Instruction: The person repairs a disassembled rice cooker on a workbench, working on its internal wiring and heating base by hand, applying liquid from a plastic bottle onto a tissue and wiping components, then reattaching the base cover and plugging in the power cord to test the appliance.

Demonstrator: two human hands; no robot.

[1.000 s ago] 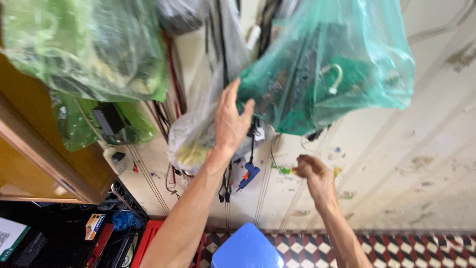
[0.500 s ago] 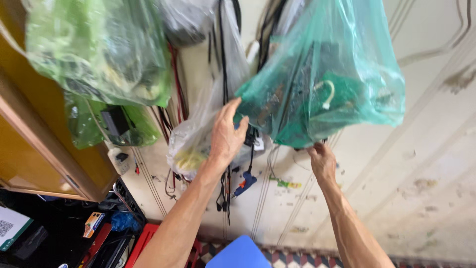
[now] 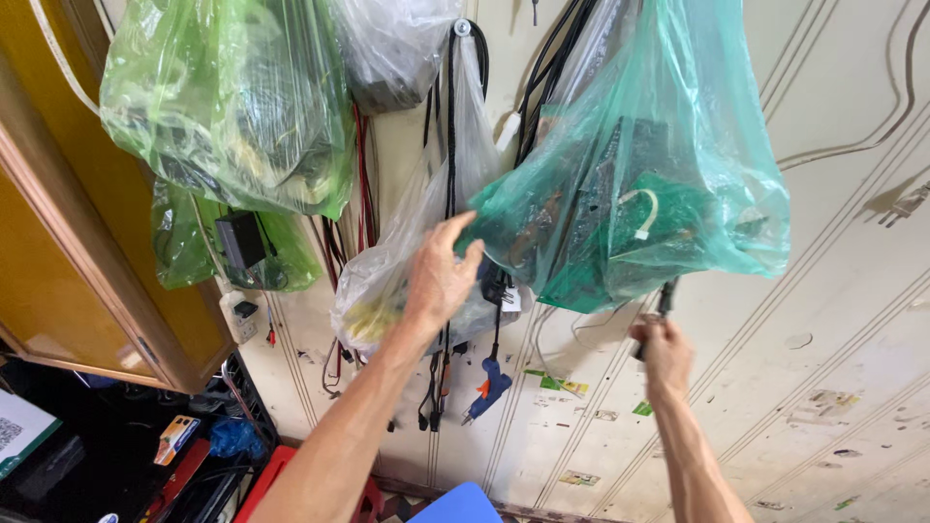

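The left hand [image 3: 441,276] is reaching up with its fingers spread wide, the fingertips pressing against the lower left side of a teal plastic bag [image 3: 644,184] that is hanging on the wall [image 3: 852,320]. The hand is gripping nothing; its palm is lying against a clear plastic bag [image 3: 387,281] that is hanging just beside the teal one. The teal bag is hanging high near the middle of the wall and is bulging with green circuit boards and a short white wire.

The right hand [image 3: 662,349] is closing into a fist just under the bottom of the teal bag. It is holding a thin dark thing [image 3: 664,298] that is sticking up toward the bag; what it is cannot be told.

A bunch of black cables [image 3: 450,145] is hanging from a hook between the two bags, running down behind the left hand. A blue and orange glue gun [image 3: 489,385] is dangling below the left wrist against the wall. Toward the wall's upper left a large green bag [image 3: 228,107] is hanging, with a smaller green bag [image 3: 208,247] holding a black box below it. A wooden cabinet [image 3: 68,291] is standing along the wall's left edge. A blue stool [image 3: 460,506] is showing at the bottom, between the two forearms.
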